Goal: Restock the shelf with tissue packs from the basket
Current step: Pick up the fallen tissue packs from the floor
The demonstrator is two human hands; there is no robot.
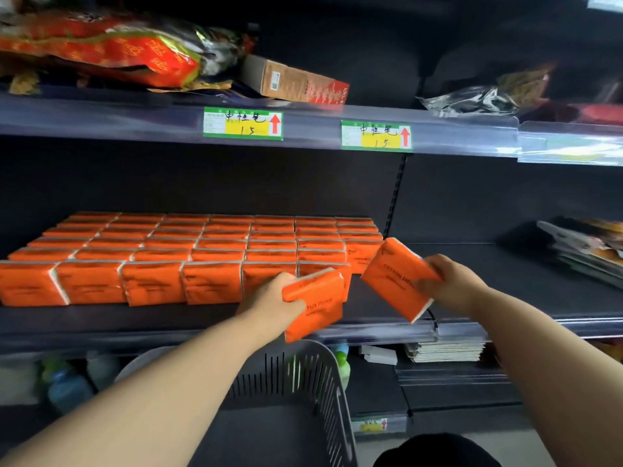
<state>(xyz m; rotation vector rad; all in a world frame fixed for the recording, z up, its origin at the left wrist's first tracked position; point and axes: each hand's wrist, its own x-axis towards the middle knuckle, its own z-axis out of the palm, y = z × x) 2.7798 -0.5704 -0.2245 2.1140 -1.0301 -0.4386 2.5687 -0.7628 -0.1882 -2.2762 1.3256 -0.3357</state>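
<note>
Left hand (pixel 269 299): closed around one orange tissue pack, the left pack (pixel 317 303). Your thumb lies across its front face and the other fingers are hidden behind it. The pack is tilted. Its lower edge hangs out past the shelf (pixel 488 274) lip and its upper part sits in front of the right end of the front row.

Right hand (pixel 450 284): closed around a second one, the right pack (pixel 394 276). Your fingers (pixel 427 285) wrap its right end from the top and the front. It's held at a slant above the bare shelf surface, just right of the stocked packs (pixel 188 251). I can't tell whether its top corner touches the end column or only overlaps it in the view.

The stocked packs stand on edge in tight rows and fill the left and middle of that shelf, front to back. All have the same orange wrapper with a white side seam.

The basket (pixel 323 375) is grey slotted plastic. It sits below the shelf lip between your forearms, right under the left pack.

Around it:
- Two green and yellow price tags (pixel 242 124) are on the rail of the shelf above.
- On that upper shelf lie a red and orange foil bag (pixel 101 48) and a brown carton (pixel 293 82) on its side.
- A stack of magazines (pixel 586 251) sits at the far right of your shelf, well apart from the tissue.
- A pile of thin booklets (pixel 445 352) is on the level below.
- Blurred green and blue bottles (pixel 64 382) are at lower left.
</note>
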